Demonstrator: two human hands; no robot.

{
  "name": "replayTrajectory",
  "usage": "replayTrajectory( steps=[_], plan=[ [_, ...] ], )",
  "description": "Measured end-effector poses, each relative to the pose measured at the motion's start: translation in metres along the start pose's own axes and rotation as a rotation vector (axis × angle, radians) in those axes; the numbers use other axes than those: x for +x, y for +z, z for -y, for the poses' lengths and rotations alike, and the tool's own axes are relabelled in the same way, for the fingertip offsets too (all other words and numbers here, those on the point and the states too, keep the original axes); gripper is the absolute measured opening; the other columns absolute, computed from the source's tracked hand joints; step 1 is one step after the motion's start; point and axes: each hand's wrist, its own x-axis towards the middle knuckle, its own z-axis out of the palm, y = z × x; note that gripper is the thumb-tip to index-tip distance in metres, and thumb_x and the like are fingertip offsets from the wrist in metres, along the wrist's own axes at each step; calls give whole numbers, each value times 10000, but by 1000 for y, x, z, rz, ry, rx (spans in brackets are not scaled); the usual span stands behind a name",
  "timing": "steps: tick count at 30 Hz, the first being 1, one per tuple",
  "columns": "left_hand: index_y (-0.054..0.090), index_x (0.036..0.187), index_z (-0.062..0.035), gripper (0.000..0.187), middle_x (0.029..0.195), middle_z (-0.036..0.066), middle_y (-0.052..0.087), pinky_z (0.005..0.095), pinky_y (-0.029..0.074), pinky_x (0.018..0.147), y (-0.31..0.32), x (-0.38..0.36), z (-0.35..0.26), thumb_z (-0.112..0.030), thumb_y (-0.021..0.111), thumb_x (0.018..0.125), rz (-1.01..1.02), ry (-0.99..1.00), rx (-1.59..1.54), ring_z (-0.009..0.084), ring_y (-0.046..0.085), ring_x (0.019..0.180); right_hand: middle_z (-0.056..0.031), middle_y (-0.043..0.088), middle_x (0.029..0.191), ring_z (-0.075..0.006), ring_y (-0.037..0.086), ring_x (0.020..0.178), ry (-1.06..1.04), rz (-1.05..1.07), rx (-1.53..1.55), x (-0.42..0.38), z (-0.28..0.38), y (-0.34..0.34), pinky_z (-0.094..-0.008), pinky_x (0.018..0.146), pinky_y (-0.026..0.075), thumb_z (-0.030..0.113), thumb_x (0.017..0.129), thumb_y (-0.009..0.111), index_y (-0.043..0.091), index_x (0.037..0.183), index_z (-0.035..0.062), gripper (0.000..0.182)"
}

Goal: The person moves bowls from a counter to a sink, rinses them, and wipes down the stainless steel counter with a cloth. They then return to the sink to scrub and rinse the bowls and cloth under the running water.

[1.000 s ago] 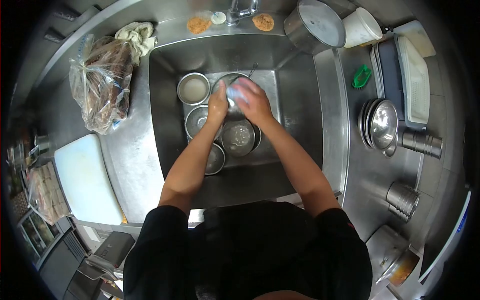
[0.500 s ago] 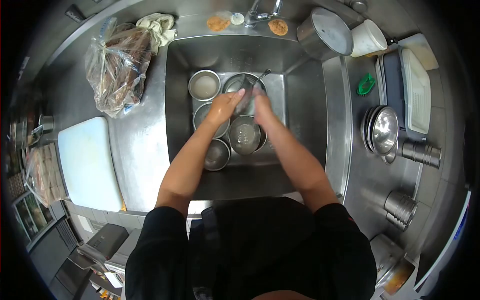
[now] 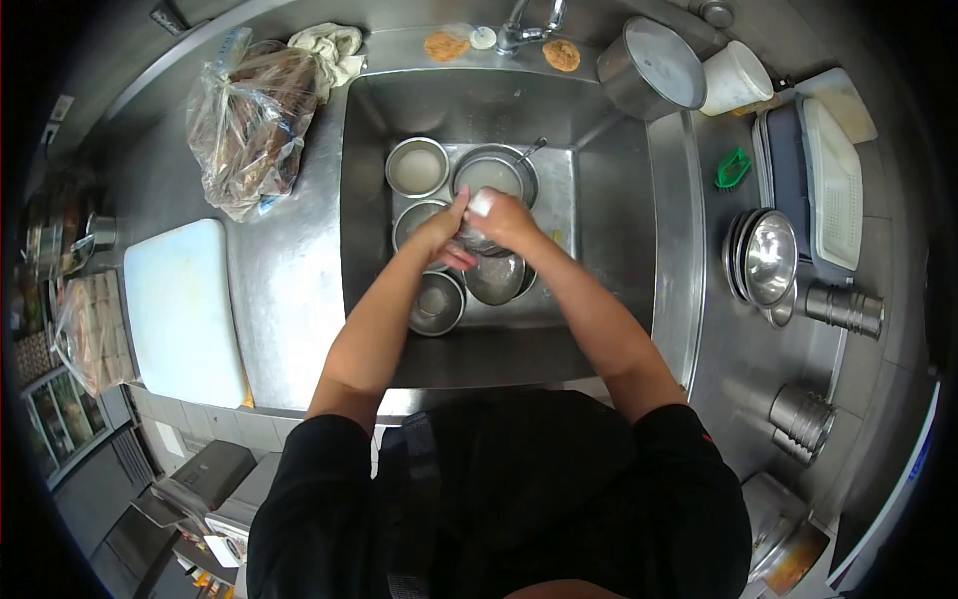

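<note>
Over the bowls in the sink, my left hand [image 3: 446,234] and my right hand [image 3: 505,220] meet closely. My right hand is closed around a white wad [image 3: 482,204]; its kind does not show. The fingers of my left hand curl around something greyish, mostly hidden between the hands. Beneath them sits a round metal bowl [image 3: 494,282] with cloudy water. Beyond them stands a metal pot [image 3: 489,176] with a spoon [image 3: 535,147] leaning on its rim. Along the left are several bowls, including one with whitish liquid [image 3: 417,170].
The deep metal sink [image 3: 614,200] has a faucet [image 3: 514,38] at its back. A bagged bundle [image 3: 249,135] and a white cutting board [image 3: 185,309] lie left. A large pot [image 3: 649,75], a green brush [image 3: 732,168] and stacked metal bowls [image 3: 768,258] stand right.
My hands have come closer together and moved toward me, from over the far pot to above the nearer bowls. The white wad now shows in my right hand. The view has shifted slightly.
</note>
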Motion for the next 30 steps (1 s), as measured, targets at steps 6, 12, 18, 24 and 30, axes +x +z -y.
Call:
replayTrajectory(
  steps=[6,12,18,24,30],
  plan=[
    [512,1089,23,327,863,213,641,353,534,394,-35,35,15,-111,429,803,85,65,-11,306,663,585,-213,615,990,-350,568,994,-276,334,-290,-28,-16,3,-446,892,430,255,749,614,609,1018,84,319],
    [428,1092,88,368,717,204,611,339,513,344,-5,-7,6,-63,488,762,171,227,-134,314,629,485,-170,518,1227,-312,468,1180,-199,77,-606,-7,-4,-3,-424,975,379,190,782,567,613,1069,143,295],
    [409,1168,36,412,677,181,604,323,504,336,-30,-10,4,-61,492,777,90,227,-7,285,634,493,-182,536,1176,-352,467,1165,-210,319,-625,-14,-8,-15,-419,1004,360,173,753,610,577,1129,151,378],
    [457,1162,53,452,718,192,606,336,510,321,-32,5,-5,-16,458,715,-26,335,-9,298,634,507,-155,580,1078,-323,498,1131,32,118,-179,-8,1,31,-412,958,372,208,742,622,638,1003,152,268],
    [466,1128,27,412,818,233,599,366,514,342,-29,3,-3,-38,490,723,130,91,90,319,617,488,-78,596,953,-240,519,1013,-571,-56,-710,3,-3,-29,-409,866,372,175,801,520,644,858,179,137]
  ],
)
